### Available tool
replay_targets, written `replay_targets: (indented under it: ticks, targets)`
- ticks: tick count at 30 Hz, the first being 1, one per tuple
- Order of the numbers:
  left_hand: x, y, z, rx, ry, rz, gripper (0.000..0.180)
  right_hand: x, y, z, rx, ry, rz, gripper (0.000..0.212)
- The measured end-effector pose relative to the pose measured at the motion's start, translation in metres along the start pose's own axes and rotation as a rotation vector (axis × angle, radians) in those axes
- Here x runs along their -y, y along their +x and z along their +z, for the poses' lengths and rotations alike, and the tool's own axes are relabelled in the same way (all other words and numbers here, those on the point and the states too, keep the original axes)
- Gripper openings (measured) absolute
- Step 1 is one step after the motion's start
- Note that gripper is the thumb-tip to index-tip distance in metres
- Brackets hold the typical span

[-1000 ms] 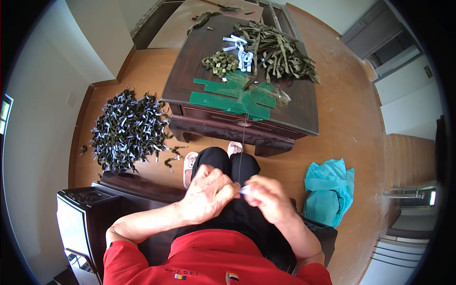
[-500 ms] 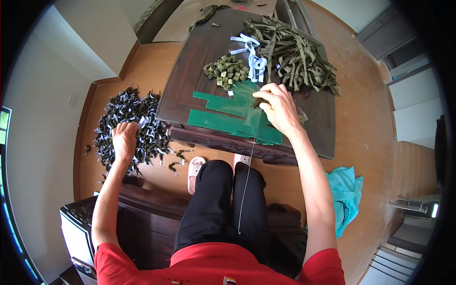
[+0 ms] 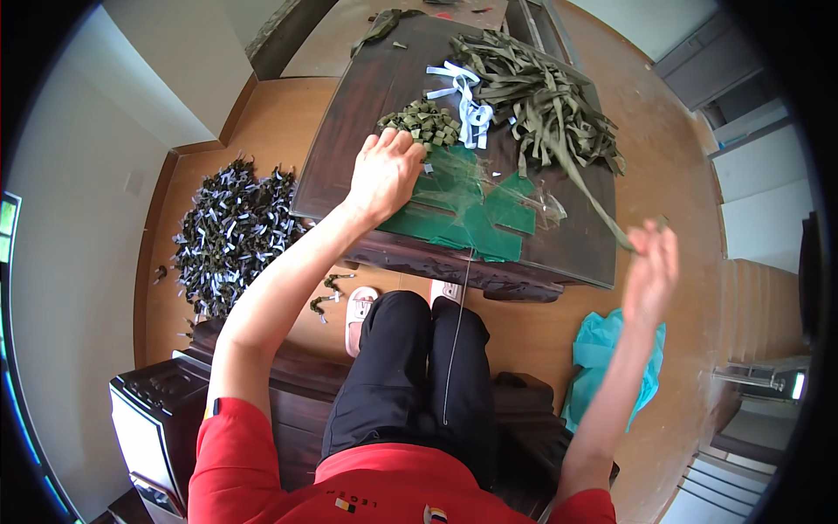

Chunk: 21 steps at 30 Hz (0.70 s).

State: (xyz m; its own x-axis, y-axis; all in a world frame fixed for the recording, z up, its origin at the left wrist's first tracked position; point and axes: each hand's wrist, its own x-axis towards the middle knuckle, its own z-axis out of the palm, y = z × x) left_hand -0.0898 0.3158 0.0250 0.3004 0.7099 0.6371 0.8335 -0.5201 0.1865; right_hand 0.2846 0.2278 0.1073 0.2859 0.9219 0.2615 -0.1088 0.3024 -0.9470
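Note:
My right hand, raised off the table's right edge, pinches the end of an olive webbing strap. The strap stretches taut back to a tangled heap of olive straps. At the near edge of a pile of small folded olive webbing pieces, my left hand has its fingers curled down, their tips hidden. Green tape covers the table's near part, partly under clear tape. A thin wire or cord hangs from the table edge toward my lap.
White ribbon strips lie between the two olive piles on the dark table. On the floor to the left is a big heap of small dark pieces with white tabs. A turquoise bag or cloth lies on the floor at right.
My left hand has moved from the floor heap up to the folded pieces, letting a white-tabbed piece go. My right hand has swung right from the green tape, drawing a strap from the heap.

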Motion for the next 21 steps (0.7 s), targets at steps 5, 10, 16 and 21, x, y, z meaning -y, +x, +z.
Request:
replay_targets:
  ticks: [5, 10, 16, 21]
  targets:
    - [-0.013, 0.012, 0.023, 0.012, 0.136, 0.056, 0.004, 0.089, -0.050, -0.033, 0.002, -0.137, -0.144, 0.022]
    - [-0.032, 0.018, 0.026, 0.051, 0.139, 0.014, 0.006, 0.071, -0.065, -0.003, -0.008, -0.394, 0.005, 0.023]
    - [-0.049, 0.024, 0.004, 0.121, -0.068, -0.152, 0.008, 0.034, -0.103, 0.030, 0.179, -0.214, 0.203, 0.017]
    - [-0.102, 0.029, -0.045, 0.345, -0.769, -0.353, 0.009, 0.025, -0.100, 0.046, 0.212, -0.214, 0.252, 0.017]
